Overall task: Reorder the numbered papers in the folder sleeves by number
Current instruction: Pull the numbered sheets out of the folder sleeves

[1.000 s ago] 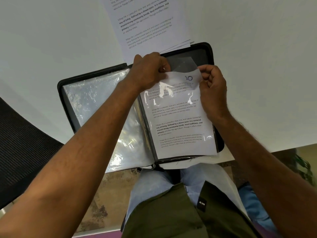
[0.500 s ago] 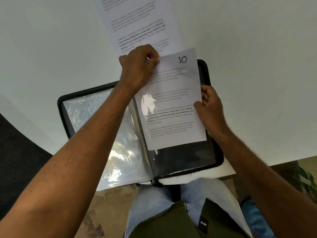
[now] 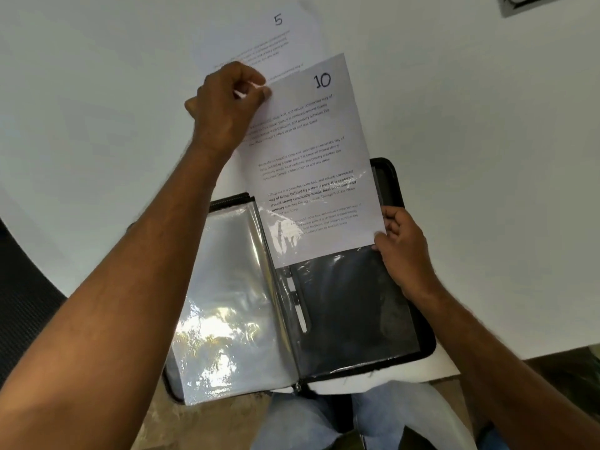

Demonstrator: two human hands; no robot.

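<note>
- The white table [image 3: 470, 157] takes up most of the view; its near edge gives way to a brownish floor, with a dark mesh chair [image 3: 22, 303] at the left.
- The black zip folder [image 3: 418, 323] lies open at the table edge, with its clear sleeves [image 3: 233, 287] glossy and seemingly empty.
- The paper marked 10 [image 3: 311, 151] is most of the way out of the right-hand sleeve, its lower part inside the plastic.
- The paper marked 5 [image 3: 259, 34] lies flat on the table beyond it.
- The left hand [image 3: 227, 105] pinches the top left corner of sheet 10.
- The right hand [image 3: 402, 248] grips the sleeve edge by the sheet's lower right corner.
- The step looks like withdrawal; next, the sheet needs a straight pull clear while the sleeve is held down.
</note>
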